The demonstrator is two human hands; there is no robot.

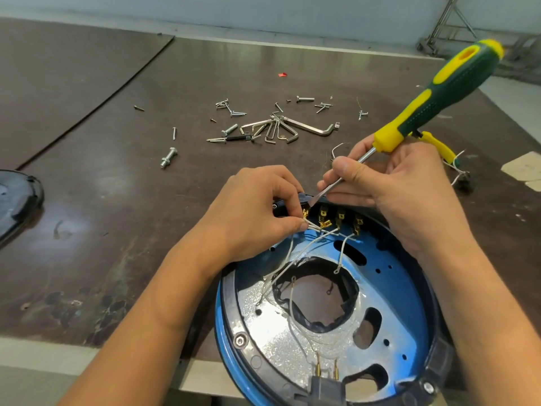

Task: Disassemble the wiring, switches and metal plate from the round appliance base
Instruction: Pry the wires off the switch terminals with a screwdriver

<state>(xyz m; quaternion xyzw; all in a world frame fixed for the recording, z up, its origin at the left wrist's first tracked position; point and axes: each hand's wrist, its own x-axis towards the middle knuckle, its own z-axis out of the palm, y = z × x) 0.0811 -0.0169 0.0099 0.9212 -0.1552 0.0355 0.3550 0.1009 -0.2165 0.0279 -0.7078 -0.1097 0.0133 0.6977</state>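
Observation:
The round appliance base lies at the table's front edge, blue inside with a black rim and a shiny metal plate around a central hole. Along its far rim sit switches with brass terminals, and thin white wires loop from them across the plate. My left hand pinches a wire connector at the leftmost terminal. My right hand grips the metal shaft of a green and yellow screwdriver, whose flat tip touches that same terminal.
Loose screws and bolts and a bunch of hex keys lie scattered beyond the base. A black round cover sits at the left edge. A yellow-handled tool with cut wires lies behind my right hand.

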